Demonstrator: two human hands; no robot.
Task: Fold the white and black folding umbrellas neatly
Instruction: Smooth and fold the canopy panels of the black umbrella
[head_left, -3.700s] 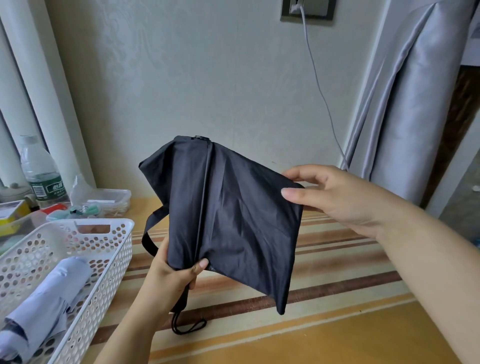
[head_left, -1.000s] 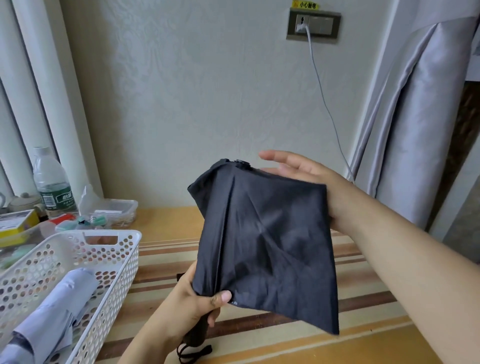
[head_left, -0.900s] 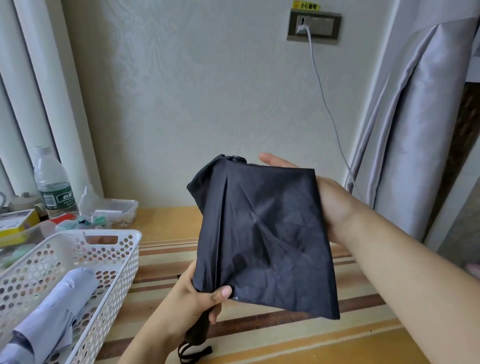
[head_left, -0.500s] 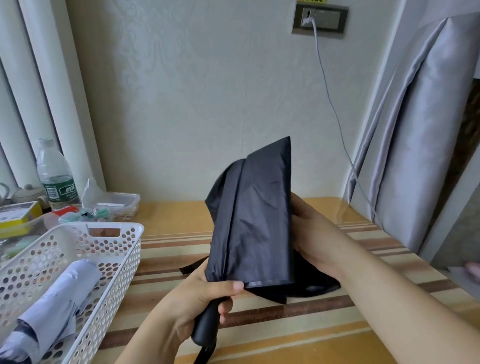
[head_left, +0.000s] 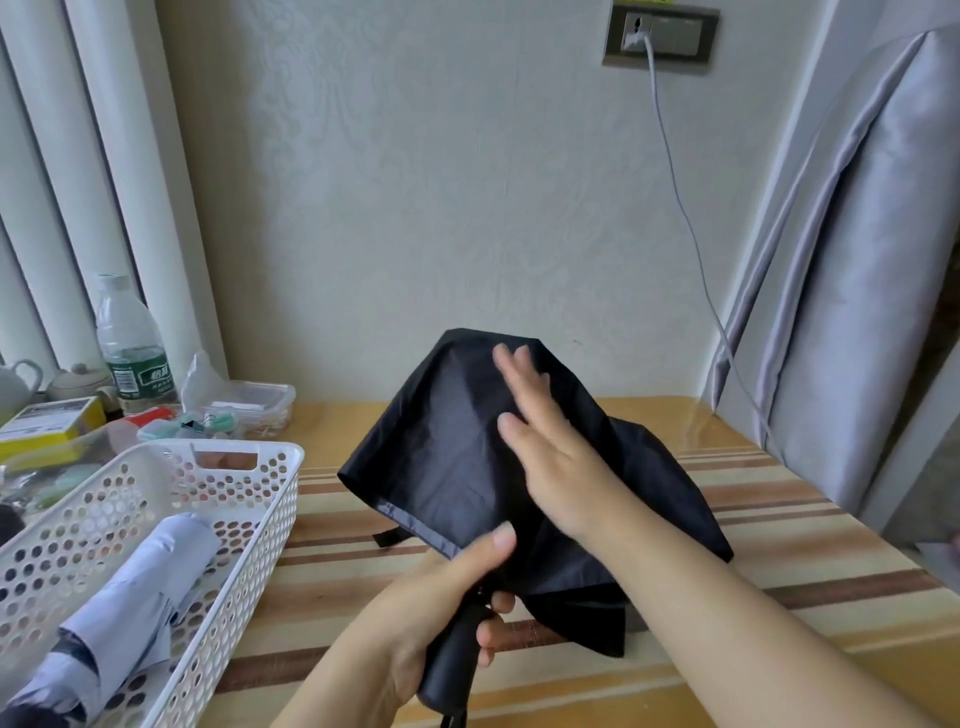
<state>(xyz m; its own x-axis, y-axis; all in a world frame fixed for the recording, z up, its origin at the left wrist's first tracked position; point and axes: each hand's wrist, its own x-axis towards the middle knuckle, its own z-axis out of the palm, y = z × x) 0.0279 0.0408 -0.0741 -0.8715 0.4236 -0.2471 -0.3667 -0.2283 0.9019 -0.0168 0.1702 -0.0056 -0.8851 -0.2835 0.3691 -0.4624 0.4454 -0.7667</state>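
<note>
At the far left of the frame, a clear water bottle (head_left: 132, 345) with a green label stands against the white curtain folds, with small boxes and clutter beside it. Below, at lower left, a white perforated basket (head_left: 249, 525) rests on the striped surface (head_left: 810, 525) and contains the white umbrella (head_left: 122, 597), which lies folded on a diagonal inside the basket. At lower centre, the left hand (head_left: 441, 608) is wrapped around the black handle of the black umbrella (head_left: 447, 457), thumb pressed against the lower hem of the canopy fabric. The black umbrella is held above the surface at centre frame, its canopy loose and spread, with folds hanging down to the right. The right hand (head_left: 545, 457) lies flat on the canopy, fingers straight and extended toward the upper left, pressing the fabric; it grips nothing. The two hands are near each other but apart, separated by the fabric. At upper right, a grey cable (head_left: 691, 228) runs down from a wall socket (head_left: 660, 34), beside a grey curtain (head_left: 857, 260) at the right edge.
</note>
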